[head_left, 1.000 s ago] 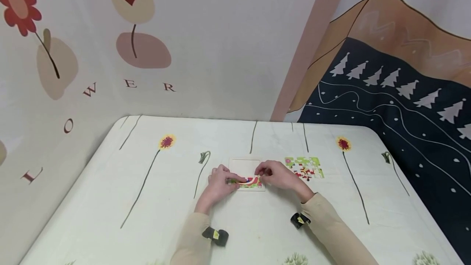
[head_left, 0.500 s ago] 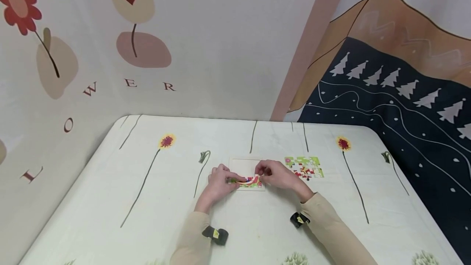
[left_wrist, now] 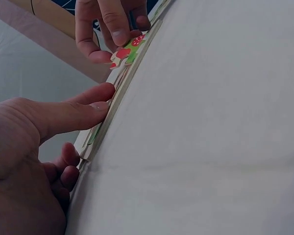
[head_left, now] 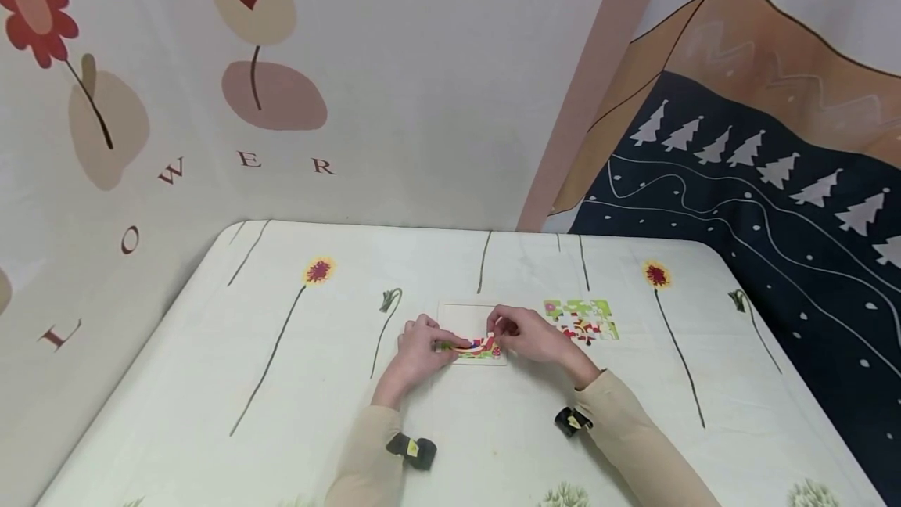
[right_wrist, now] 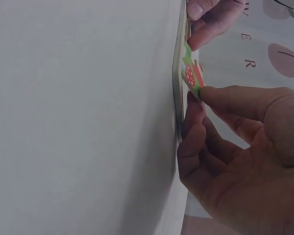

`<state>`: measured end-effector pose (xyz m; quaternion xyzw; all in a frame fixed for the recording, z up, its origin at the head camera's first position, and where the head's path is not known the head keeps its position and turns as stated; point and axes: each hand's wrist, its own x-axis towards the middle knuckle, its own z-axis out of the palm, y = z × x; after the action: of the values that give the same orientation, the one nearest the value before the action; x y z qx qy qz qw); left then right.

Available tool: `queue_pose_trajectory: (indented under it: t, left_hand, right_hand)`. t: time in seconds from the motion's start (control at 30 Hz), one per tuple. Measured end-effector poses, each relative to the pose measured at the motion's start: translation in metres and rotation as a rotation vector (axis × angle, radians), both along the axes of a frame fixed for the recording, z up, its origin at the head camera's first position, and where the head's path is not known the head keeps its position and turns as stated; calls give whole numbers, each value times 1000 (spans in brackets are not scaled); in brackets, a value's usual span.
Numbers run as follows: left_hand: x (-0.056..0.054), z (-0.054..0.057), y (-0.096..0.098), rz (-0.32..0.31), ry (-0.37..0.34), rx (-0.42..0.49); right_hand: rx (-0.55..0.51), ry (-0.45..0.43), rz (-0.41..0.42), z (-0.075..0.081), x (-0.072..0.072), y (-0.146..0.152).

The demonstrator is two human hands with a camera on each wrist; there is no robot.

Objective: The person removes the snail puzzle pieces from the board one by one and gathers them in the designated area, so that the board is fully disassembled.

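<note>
In the head view a shallow puzzle board (head_left: 470,314) lies mid-table, with colourful joined pieces (head_left: 479,354) along its near side. My left hand (head_left: 422,346) rests at the board's left end. Its thumb and index finger reach out straight onto the near edge and the pieces, as the left wrist view shows. At the right end, my right hand (head_left: 531,333) pinches a puzzle piece (right_wrist: 192,76) between thumb and finger. That piece is green and red with a white-dotted red patch, and it tilts up from the board. The pieces beneath my left fingers are partly hidden.
Right of the board lies a group of green, white and red puzzle pieces (head_left: 583,319), close beyond my right hand. The white tablecloth (head_left: 281,382) has printed flowers. A patterned curtain (head_left: 422,100) hangs behind the table.
Both hands stay almost in place. At the right end of the board, the piece in my right hand has shifted and tilted slightly.
</note>
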<state>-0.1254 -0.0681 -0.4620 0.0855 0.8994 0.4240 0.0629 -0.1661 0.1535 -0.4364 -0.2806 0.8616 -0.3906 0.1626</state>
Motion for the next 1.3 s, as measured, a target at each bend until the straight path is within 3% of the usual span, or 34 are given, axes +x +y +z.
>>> queue_pose_trajectory:
  t: [0.6,1.3]
  left_hand:
    - [2,2,1,15,-28,7]
    - [3,3,0,-10,16,9]
  right_hand:
    - [-75,-32,-17,3,0,11]
    - [-61,-38,-68,4,7,39]
